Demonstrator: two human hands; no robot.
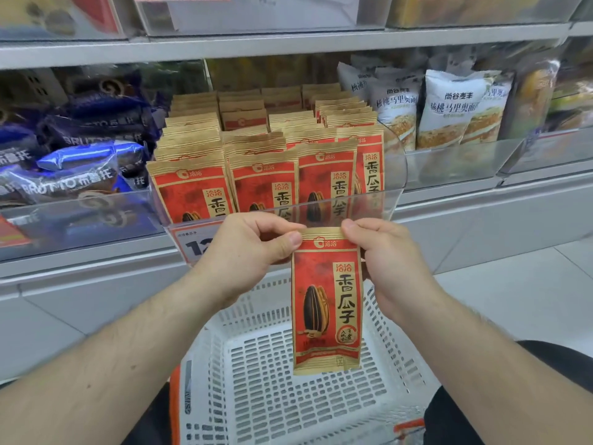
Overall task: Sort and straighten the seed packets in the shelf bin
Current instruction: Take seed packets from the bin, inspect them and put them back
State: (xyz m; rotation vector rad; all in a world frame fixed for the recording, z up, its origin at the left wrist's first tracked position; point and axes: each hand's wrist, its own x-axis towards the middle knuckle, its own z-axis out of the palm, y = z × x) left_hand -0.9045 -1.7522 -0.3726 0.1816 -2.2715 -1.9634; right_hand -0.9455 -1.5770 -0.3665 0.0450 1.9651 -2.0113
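I hold one seed packet (pixel 327 300) upright in front of the shelf, below the bin (pixel 390 200) and above a white basket (pixel 288 380). My left hand (pixel 247 248) pinches its top left corner between thumb and curled fingers; my right hand (pixel 382 252) pinches the top right corner the same way, so the crimped top edge is stretched flat between them. The packet hangs free, its bottom edge not touching the basket, and its printed face is turned to me. Its top edge sits just under the clear front wall of the bin, close but apart. In the bin the other packets (pixel 263 175) stand in rows running front to back, faces forward; the front row reaches above the clear wall, and the packet at the right end presses close to the curved right corner. I cannot tell whether there is a gap left among the rows. To the left, blue bags (pixel 77 162) lie jumbled in the next bin; to the right, white bags (pixel 455 110) stand behind their own clear wall. A price tag (pixel 192 242) on the shelf edge is partly hidden behind my left hand. Between the shelf edge and the basket rim there is open room around the hanging packet on both sides.
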